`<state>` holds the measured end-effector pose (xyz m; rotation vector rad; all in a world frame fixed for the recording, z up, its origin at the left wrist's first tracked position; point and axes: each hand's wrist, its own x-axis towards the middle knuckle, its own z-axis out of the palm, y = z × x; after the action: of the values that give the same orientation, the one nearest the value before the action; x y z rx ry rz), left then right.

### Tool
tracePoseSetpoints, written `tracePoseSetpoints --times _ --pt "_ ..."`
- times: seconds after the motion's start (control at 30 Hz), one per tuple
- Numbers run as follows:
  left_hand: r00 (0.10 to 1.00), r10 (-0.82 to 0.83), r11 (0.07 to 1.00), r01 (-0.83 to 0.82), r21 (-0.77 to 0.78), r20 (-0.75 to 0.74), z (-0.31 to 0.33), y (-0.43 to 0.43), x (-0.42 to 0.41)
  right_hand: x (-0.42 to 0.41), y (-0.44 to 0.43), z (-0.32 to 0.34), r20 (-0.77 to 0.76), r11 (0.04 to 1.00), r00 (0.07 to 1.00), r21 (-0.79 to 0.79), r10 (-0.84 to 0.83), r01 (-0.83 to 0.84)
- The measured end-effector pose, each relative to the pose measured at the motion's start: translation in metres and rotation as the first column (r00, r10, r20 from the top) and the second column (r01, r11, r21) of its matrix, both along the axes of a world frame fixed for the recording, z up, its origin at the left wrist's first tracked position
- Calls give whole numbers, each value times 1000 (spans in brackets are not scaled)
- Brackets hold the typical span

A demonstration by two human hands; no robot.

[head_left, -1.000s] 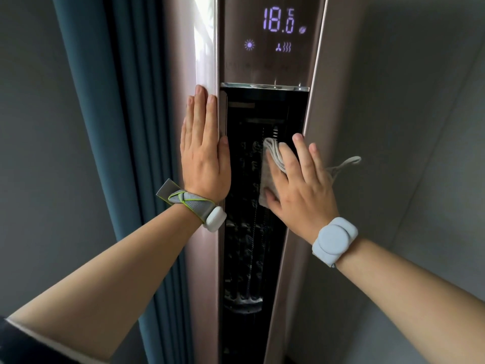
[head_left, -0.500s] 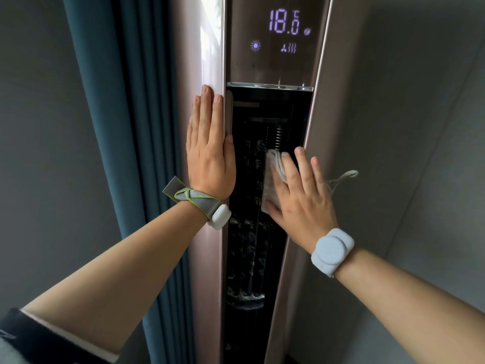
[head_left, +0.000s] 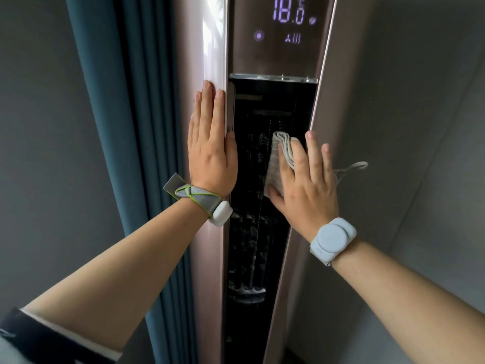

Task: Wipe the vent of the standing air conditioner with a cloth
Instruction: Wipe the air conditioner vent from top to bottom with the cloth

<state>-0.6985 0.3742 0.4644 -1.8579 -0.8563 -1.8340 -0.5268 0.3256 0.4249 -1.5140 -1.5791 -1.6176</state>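
Note:
The tall rose-coloured standing air conditioner (head_left: 210, 258) fills the middle of the head view. Its long dark vent (head_left: 252, 232) runs down the front below a lit display (head_left: 288, 17) reading 18.0. My right hand (head_left: 304, 185) presses a folded grey cloth (head_left: 275, 164) flat against the right part of the vent, with fingers spread over it. A loose end of the cloth (head_left: 351, 168) sticks out to the right. My left hand (head_left: 212, 151) lies flat and open on the unit's left panel, beside the vent's left edge, holding nothing.
A dark teal curtain (head_left: 126, 153) hangs directly left of the unit. Grey walls (head_left: 420, 127) close in on the right and on the far left. Both wrists wear pale bands with round pods.
My right hand slid the cloth down the vent a little, then back up. The left hand stayed flat on the panel. The view shifted slightly.

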Motion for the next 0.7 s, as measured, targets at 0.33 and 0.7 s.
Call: tracePoseSetpoints --times 0.33,0.7 --pt "1000 14 997 -16 -78 -25 -41 -10 0 1 -8 -37 -22 997 998 -46 65 -66" --pt "1000 14 991 -17 -129 -21 -49 -11 -3 2 -1 18 -101 980 977 91 185 -177"
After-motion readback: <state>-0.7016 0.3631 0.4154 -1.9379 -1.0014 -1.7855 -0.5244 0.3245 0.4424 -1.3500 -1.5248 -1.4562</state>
